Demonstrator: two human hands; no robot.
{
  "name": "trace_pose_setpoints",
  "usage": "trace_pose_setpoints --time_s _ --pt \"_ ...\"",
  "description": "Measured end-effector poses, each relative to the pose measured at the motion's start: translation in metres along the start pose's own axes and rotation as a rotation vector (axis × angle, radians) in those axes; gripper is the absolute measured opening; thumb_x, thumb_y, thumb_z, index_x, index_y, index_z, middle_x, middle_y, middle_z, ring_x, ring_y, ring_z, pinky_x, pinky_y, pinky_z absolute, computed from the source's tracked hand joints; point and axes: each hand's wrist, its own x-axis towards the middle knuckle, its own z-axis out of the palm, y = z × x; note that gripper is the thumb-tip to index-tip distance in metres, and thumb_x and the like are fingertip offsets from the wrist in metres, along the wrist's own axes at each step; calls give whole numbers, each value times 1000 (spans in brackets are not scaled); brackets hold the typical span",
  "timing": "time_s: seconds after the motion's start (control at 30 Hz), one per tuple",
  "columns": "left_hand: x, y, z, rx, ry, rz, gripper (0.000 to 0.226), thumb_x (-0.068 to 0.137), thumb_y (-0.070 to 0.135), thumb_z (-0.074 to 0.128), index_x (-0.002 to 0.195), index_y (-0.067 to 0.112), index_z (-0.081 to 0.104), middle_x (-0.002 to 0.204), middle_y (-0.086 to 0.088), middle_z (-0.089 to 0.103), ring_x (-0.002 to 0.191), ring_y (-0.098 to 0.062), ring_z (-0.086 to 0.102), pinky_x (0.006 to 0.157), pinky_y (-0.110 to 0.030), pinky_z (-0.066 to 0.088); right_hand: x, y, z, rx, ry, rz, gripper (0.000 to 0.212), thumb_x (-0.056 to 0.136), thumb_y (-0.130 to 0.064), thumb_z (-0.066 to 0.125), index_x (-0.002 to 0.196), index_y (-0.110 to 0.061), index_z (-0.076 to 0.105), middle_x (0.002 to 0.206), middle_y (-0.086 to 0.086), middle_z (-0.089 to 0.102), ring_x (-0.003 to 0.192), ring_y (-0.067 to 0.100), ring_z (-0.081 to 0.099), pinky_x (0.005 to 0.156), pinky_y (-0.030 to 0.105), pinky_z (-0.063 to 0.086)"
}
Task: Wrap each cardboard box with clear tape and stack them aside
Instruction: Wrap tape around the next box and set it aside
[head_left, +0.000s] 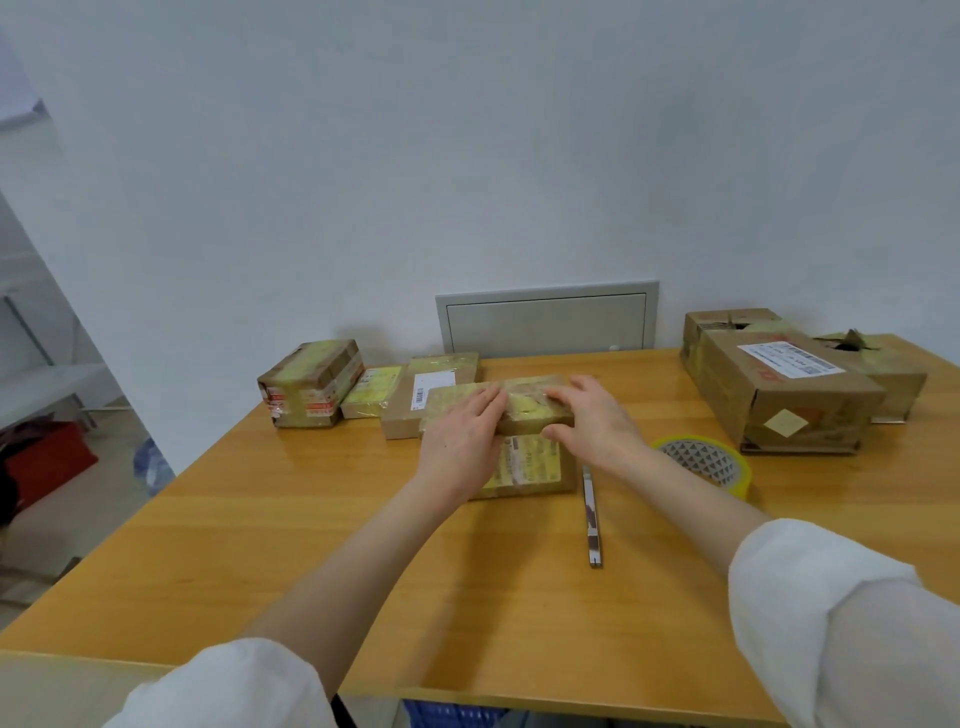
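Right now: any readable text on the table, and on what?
Nothing reads cleanly.
White shipping label on the large brown cardboard box, right: barcode, print blurred.
White barcode strip on the flat brown cardboard box: too small.
Yellowed label on the taped centre cardboard box: blurred.
Red-and-white tape on the small left cardboard box: blurred.

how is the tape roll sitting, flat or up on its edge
Flat. The tape roll lies on the table with its round hole and patterned core facing up.
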Motion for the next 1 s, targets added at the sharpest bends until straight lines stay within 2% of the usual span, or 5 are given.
trace_pose_setpoints --time_s 0.1,0.27,0.47,0.8,1.0 --pt "5 7 1 -2 -58 44 58 100 23 38 153 16 13 160 0 13 147 -14 10 117 -27 8 -2 -10 0 -225 -4 -166 71 94 -36 58 153 -20 20 162 -3 10 148 19 9 117 36 21" --pt "8 10 6 -1 -103 53 60 100 25 39 153 19 13 160 2 14 146 -13 15 118 -29 9 -5 -11 15 -408 -29 -241 67 100 -31 45 154 -13 9 162 2 9 149 17 6 120 30 9" --pt "5 11 7 8 -93 53 60 99 24 40 153 19 13 160 2 15 146 -13 15 119 -30 8 -7 -14 12 -405 1 -241 58 102 -21 39 154 -15 12 162 0 12 148 15 11 118 28 12" --pt "4 9 6 -9 -134 72 65 98 23 41 153 19 8 161 1 9 147 -14 9 120 -31 5 -11 -16 3 -398 -1 -250 57 100 -19 42 153 -20 20 159 -4 20 144 16 25 108 32 34" --pt "7 6 0 -61 -219 85 69 96 22 44 153 17 5 161 0 8 148 -15 7 120 -31 5 -7 -17 0 -369 -44 -248 58 98 -14 44 152 -19 24 158 -4 22 143 17 26 108 33 36"
